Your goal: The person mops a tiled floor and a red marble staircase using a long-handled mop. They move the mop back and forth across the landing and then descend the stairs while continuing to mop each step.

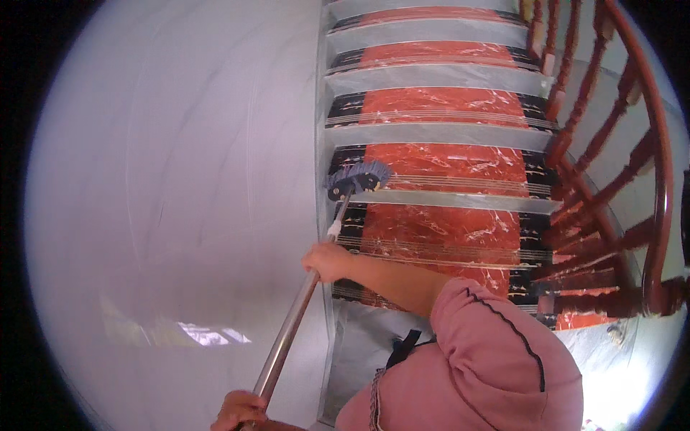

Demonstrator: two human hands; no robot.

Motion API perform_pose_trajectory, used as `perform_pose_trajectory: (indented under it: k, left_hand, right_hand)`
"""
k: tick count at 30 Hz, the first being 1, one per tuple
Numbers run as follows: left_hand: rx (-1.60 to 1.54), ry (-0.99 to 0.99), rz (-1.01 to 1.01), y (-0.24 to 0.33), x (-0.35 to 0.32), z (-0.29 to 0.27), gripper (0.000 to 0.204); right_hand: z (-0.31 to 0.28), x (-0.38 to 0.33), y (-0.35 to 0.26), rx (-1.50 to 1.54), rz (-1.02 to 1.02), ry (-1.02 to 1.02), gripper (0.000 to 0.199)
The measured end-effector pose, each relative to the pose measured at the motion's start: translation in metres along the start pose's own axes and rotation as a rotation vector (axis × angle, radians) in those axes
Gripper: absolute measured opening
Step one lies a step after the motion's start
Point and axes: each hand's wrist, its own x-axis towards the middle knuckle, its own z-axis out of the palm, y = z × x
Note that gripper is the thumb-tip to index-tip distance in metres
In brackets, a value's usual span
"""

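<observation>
A long-handled mop (pixel 285 337) runs slantwise from the lower left up to the stairs. Its blue-grey fringed head (pixel 357 174) rests at the left end of a step, close to the wall. My right hand (pixel 328 261) is closed round the metal pole below a white collar, with the arm in a pink sleeve (pixel 467 316) reaching across. Lower down, near the bottom edge, my left hand (pixel 241 409) grips the pole toward its end. The treads (pixel 445 159) are red marble with black side bands and ridged lines along the front.
A pale, glossy wall (pixel 180 179) rises along the left side of the stairs. On the right stands a dark red wooden railing (pixel 658 144) with turned balusters (pixel 596 133). Grey risers (pixel 445 135) separate the steps. Bright light falls at the lower right.
</observation>
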Motion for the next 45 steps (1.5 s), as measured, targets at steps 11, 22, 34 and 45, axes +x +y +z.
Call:
perform_pose_trajectory:
  k: [11,22,34,45]
  left_hand:
    - [-0.376,-0.255,-0.219,-0.028,-0.001,0.011,0.022]
    - [-0.558,-0.379,-0.579,-0.093,-0.033,0.141,0.014]
    - [0.040,-0.152,-0.353,-0.033,-0.031,0.053,0.014]
    - [0.207,0.045,-0.563,0.004,-0.070,-0.016,0.017]
  right_hand:
    - [-0.094,-0.163,-0.020,-0.304,0.452,0.019,0.023]
    - [-0.128,-0.290,0.115,-0.373,0.582,0.249,0.023]
    - [-0.029,-0.046,0.085,-0.080,0.066,0.221,0.023]
    - [0.035,-0.012,0.026,-0.190,0.114,0.038,0.019]
